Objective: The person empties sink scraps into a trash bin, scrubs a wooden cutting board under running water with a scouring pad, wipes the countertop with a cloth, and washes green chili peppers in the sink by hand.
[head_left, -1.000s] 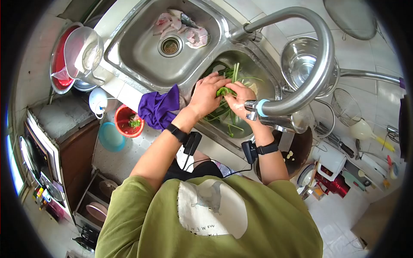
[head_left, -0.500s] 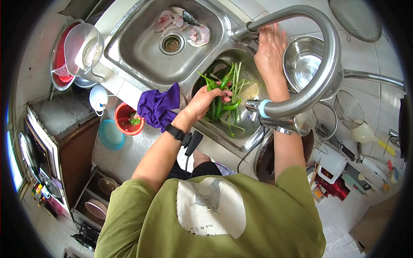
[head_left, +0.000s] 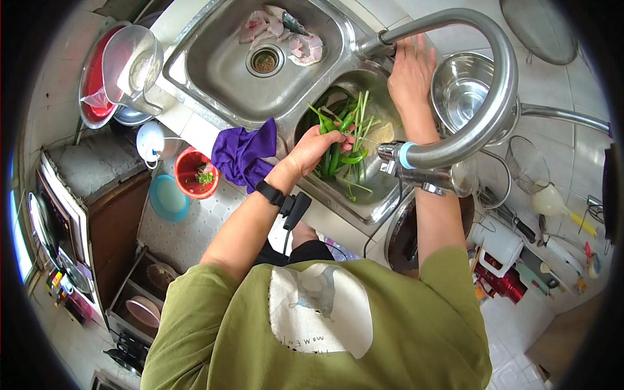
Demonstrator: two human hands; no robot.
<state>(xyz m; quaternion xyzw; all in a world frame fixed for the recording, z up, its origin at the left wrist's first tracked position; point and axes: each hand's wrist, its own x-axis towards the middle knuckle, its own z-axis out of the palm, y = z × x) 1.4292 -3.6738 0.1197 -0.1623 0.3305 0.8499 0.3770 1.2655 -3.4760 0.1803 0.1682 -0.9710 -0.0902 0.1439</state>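
Observation:
My left hand [head_left: 316, 151] is closed around a bunch of long green peppers [head_left: 335, 156] over the right sink basin [head_left: 380, 195]. Green stems [head_left: 361, 120] lie beside and under the bunch in that basin, along with a pale yellowish piece [head_left: 385, 133] I cannot name. My right hand [head_left: 411, 78] is behind the curved faucet [head_left: 487, 39], near its base, with the fingers stretched out and nothing held. The faucet head [head_left: 393, 156] points over the basin, close to the peppers. Whether the right fingertips touch the faucet's base is hard to see.
Pieces of raw fish [head_left: 305, 47] lie near the drain of the left basin [head_left: 214, 78]. A purple cloth [head_left: 244, 153] hangs over the sink's front edge. A steel pot [head_left: 463, 91] stands right of the faucet. Below left are a red bin [head_left: 195, 185] and a blue basin [head_left: 169, 201].
The view has shifted slightly. The left hand still grips the peppers, and its fingers have moved a little around them. The right hand stays by the faucet base, its fingers slightly more spread.

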